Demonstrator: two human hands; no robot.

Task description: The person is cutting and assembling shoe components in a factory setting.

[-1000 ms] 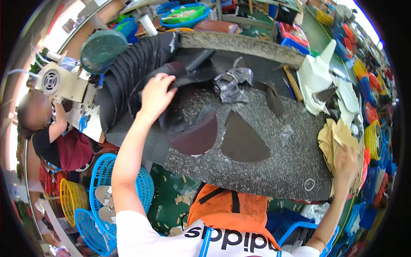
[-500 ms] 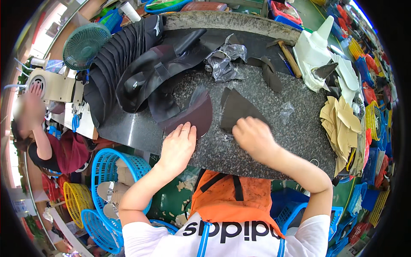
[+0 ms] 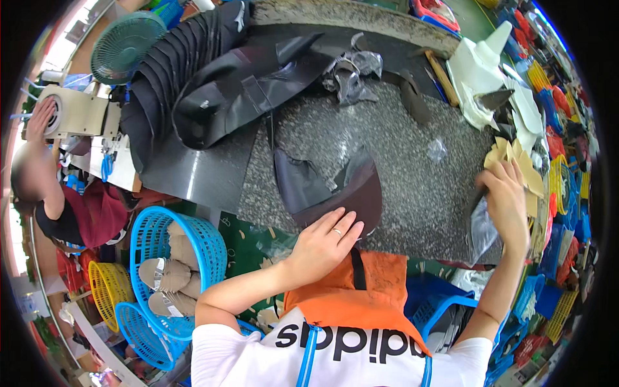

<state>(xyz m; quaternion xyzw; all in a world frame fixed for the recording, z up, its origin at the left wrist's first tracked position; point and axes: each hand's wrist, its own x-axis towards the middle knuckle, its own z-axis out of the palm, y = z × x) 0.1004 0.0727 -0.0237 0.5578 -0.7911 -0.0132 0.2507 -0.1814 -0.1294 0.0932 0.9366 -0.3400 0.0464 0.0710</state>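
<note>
While flat, left hand (image 3: 325, 242) pins dark leather piece (image 3: 348, 193).

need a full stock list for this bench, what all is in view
granite worktop: one, speckled grey, centre
dark curved pieces: two, overlapping, near edge of worktop
black sheet stack: one heap, upper left of worktop
crumpled grey scrap: one, far side
tan cut pieces: one stack, right edge
white pieces: several, upper right
fan: one, green, top left
baskets: two blue, lower left
co-worker: one, seated far left
left hand: resting on the dark curved pieces
right hand: at the tan cut pieces
</note>
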